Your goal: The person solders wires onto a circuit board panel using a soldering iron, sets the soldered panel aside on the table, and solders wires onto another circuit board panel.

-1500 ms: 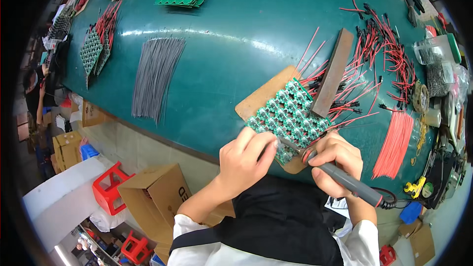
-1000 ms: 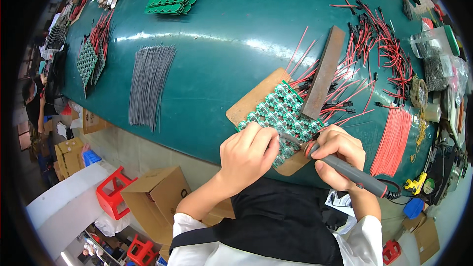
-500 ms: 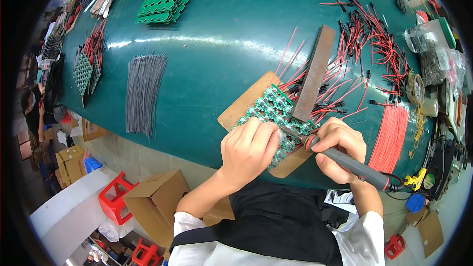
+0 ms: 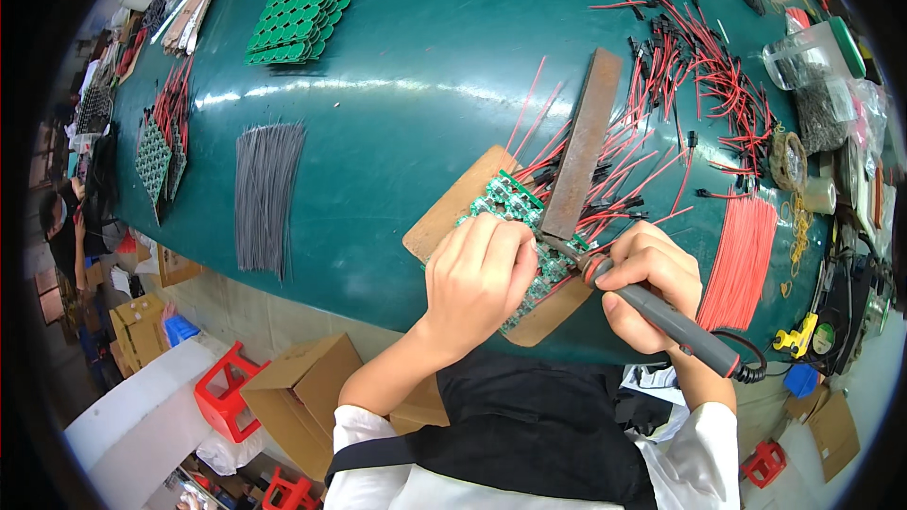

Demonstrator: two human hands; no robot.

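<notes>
A panel of green circuit boards [image 4: 515, 208] lies on a brown wooden board [image 4: 449, 212] at the near edge of the green table [image 4: 397, 113]. My left hand [image 4: 477, 279] rests on the panel with its fingers curled, pressing it down. In my right hand [image 4: 652, 283] is a grey soldering iron [image 4: 661, 316], whose tip touches the panel next to the left fingers. A rusty metal bar [image 4: 578, 156] lies across the red and black wires [image 4: 624, 170] attached to the boards.
A bundle of grey wires [image 4: 265, 194] lies to the left. Green board panels [image 4: 298, 14] sit at the far side and left edge [image 4: 151, 156]. Loose red wires [image 4: 746, 260] and a heap of connector leads [image 4: 709, 66] lie right. Cardboard boxes [image 4: 298, 397] and red stools [image 4: 227, 387] stand below.
The view has shifted a little, so the boards and hands sit lower right. Both hands keep their grip and place on the panel; the iron tip stays at the boards.
</notes>
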